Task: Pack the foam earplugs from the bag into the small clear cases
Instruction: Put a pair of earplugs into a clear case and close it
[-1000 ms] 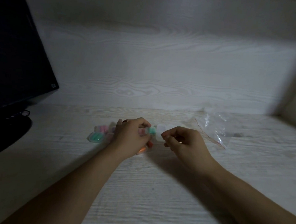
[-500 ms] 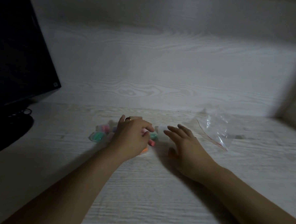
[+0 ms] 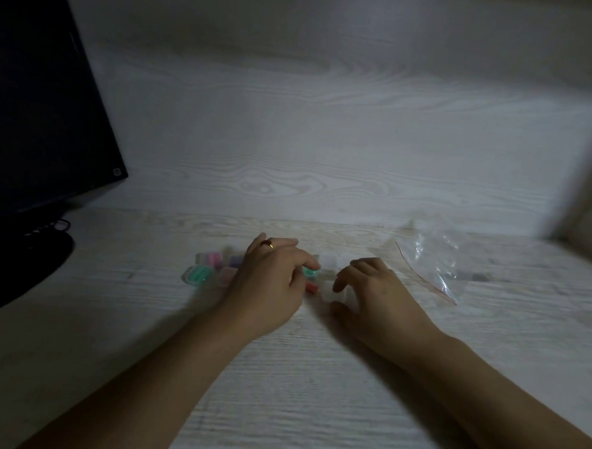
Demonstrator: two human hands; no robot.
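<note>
Filled cases [image 3: 201,275]: we see them just left of the hands.
Left hand [image 3: 267,281]: fingers loosely curled over a green earplug [image 3: 308,272].
Right hand [image 3: 375,293]: pinching a clear case [image 3: 332,292] on the desk.
Bag [image 3: 434,266]: lying flat at right.

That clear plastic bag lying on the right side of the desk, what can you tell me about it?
The clear plastic bag is a small, thin, crinkled pouch with a red line along its near edge, seemingly a zip seal. It lies flat and slack on the pale wood-grain desk, far right, close to the back panel. Something small and dark shows at its right end, too blurred to identify. Neither hand touches it; the right hand rests apart, to its left.
</note>
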